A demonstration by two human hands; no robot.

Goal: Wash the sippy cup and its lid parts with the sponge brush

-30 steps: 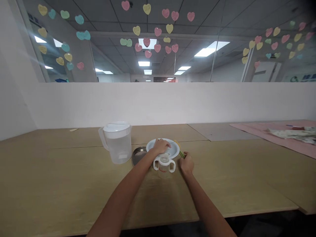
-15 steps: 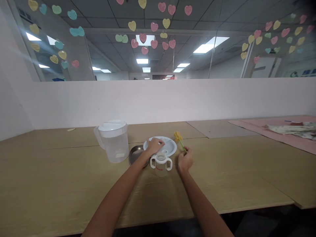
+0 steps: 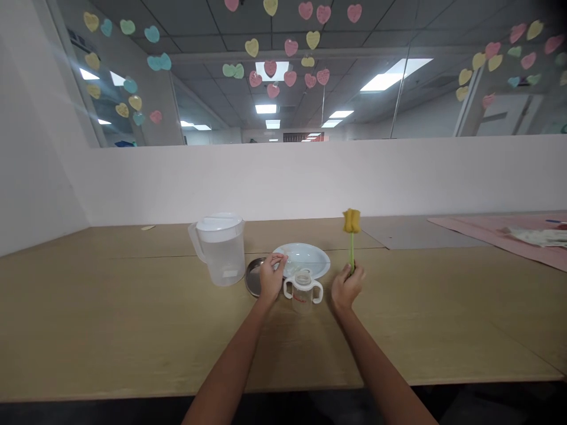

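Note:
My right hand [image 3: 348, 285] is closed around the green handle of a sponge bottle brush [image 3: 352, 222], held upright with its yellow head on top. To its left stands an open clear bottle [image 3: 303, 300] with a white collar and two white handles. My left hand [image 3: 271, 277] is beside the bottle, thumb and fingers pinched near the left rim of a white plate [image 3: 319, 260]. What the pinch holds, if anything, cannot be made out. Something clear lies in the plate, too faint to name. A round metal dish [image 3: 253, 277] is partly hidden behind my left hand.
A lidded translucent pitcher [image 3: 221, 251] with liquid in it stands left of the metal dish. Pink cloth [image 3: 481, 233] covers the table's far right, with a white bundle [image 3: 535, 236] on it. A white wall runs along the back; the table's front edge is near me.
The view has turned slightly left. My right hand has lifted the bottle brush from a leftward tilt to upright. My left hand has drawn back from over the plate toward its left rim.

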